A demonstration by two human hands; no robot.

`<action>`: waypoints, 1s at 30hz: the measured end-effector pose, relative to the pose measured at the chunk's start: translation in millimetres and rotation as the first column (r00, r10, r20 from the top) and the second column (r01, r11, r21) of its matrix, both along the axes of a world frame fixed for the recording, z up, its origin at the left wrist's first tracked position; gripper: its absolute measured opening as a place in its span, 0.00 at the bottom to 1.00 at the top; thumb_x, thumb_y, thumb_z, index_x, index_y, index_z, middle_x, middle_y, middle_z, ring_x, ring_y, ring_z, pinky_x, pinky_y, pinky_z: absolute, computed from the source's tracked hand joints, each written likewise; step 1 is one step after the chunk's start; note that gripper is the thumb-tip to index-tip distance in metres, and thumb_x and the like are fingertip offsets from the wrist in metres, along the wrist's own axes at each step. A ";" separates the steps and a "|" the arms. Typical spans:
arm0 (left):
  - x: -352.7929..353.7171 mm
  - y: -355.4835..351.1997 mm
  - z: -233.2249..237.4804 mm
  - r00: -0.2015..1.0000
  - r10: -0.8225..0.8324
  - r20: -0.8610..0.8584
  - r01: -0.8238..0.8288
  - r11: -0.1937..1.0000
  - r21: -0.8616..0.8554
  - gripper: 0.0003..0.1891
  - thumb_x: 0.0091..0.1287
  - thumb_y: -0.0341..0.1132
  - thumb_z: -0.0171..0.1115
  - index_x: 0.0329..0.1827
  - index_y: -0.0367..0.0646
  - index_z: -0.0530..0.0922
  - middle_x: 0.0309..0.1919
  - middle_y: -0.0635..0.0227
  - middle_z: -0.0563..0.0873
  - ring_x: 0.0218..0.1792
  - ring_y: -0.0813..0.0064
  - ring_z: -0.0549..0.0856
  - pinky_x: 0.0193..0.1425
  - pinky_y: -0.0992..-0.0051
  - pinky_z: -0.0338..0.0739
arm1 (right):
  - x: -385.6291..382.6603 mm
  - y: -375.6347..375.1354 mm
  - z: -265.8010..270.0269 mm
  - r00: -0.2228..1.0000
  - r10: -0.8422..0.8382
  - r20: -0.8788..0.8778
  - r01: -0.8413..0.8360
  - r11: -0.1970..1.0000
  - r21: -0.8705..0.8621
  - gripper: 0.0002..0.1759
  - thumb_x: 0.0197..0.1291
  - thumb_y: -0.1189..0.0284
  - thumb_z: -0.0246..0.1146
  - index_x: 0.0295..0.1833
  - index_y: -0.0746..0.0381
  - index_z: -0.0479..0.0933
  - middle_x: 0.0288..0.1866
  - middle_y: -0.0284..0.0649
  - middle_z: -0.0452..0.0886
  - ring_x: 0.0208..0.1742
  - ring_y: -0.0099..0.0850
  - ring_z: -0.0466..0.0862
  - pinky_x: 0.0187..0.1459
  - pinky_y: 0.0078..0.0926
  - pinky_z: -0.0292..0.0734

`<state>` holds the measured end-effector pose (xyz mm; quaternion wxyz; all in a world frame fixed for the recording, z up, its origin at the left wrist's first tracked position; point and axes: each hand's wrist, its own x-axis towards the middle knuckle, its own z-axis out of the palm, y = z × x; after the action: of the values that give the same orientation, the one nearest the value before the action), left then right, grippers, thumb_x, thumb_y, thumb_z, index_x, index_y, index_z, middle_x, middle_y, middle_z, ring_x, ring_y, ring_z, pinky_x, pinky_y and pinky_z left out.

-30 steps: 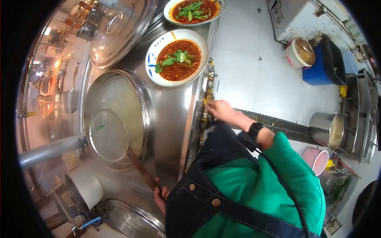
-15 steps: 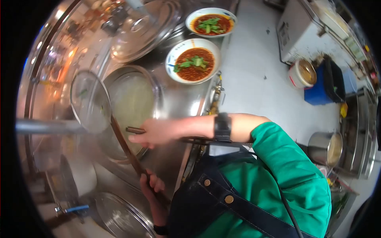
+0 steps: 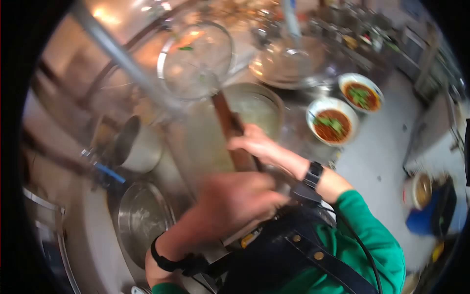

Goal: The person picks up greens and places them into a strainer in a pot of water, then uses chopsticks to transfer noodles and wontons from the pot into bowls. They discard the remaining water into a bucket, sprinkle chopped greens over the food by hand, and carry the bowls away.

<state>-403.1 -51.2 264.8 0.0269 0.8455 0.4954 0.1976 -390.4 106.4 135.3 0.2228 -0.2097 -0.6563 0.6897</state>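
Note:
A round mesh strainer (image 3: 196,61) with green scraps in it is raised at the upper middle, left of a pot of cloudy liquid (image 3: 254,110). My right hand (image 3: 254,143) is closed around the strainer's brown wooden handle (image 3: 226,115); a dark stick-like thing lies along its fingers. My left hand (image 3: 235,198) is over the lower end of the handle, smeared by motion, and its grip cannot be made out. Right of the pot stand two bowls of red soup with green leaves, a nearer one (image 3: 333,121) and a farther one (image 3: 361,93).
A large metal lid (image 3: 279,63) lies behind the pot. On the left are an empty-looking pot (image 3: 142,147), a blue-handled tap (image 3: 110,172) and a round metal basin (image 3: 144,215). A metal pipe (image 3: 122,59) crosses the upper left. A blue bin (image 3: 423,220) stands on the floor at right.
The view has swung left, so the bowls and pot appear farther right. My right hand has moved from beside the handle onto it. My left hand has come up, now large and blurred.

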 end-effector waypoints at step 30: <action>166.6 50.5 37.2 0.202 -0.596 0.777 0.846 0.506 0.168 0.10 0.56 0.34 0.56 0.36 0.37 0.76 0.28 0.65 0.77 0.30 0.68 0.75 0.33 0.71 0.72 | -26.0 -79.0 -2.1 0.817 0.509 -0.270 -0.572 0.774 -0.271 0.11 0.54 0.71 0.59 0.41 0.66 0.75 0.33 0.32 0.79 0.37 0.22 0.74 0.39 0.28 0.69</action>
<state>-236.5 -0.6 302.0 0.4475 0.7913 -0.0053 0.4166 -416.4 27.4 133.2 0.0336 0.0170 -0.5365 0.8430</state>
